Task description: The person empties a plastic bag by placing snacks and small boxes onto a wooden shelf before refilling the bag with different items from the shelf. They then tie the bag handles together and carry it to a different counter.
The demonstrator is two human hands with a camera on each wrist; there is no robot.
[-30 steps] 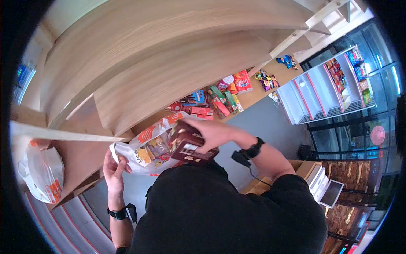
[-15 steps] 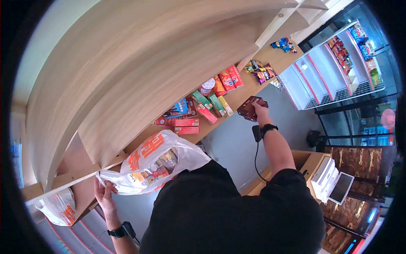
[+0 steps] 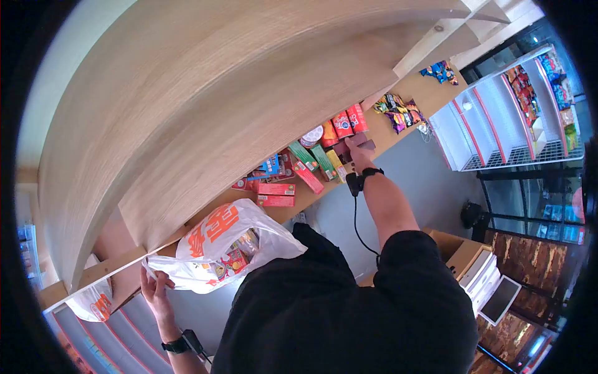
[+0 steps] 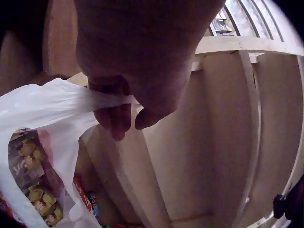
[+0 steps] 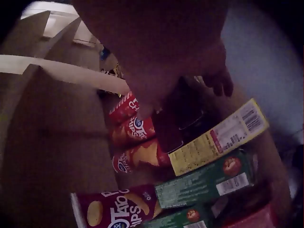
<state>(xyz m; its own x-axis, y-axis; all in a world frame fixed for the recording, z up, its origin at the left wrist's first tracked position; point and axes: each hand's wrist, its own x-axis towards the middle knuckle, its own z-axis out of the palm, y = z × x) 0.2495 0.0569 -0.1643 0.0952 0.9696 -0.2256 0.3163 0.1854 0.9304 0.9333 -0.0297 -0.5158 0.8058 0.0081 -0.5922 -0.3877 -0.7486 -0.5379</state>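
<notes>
Left fingers [image 4: 115, 126] pinch the white bag [image 3: 269, 242], stretched leftward; right fingers [image 5: 222, 85] straddle dark boxes [image 5: 172, 132], grip and long axis unclear.

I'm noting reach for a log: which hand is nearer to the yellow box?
The right hand: it is just beside the yellow box, gripping dark packaging. The left hand is well away, pinching the white bag.

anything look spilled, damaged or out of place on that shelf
Nothing looks spilled or visibly damaged. It's just untidy: one red box lies slanted beside the green boxes, out of line with the two red boxes nearer the bag.
</notes>
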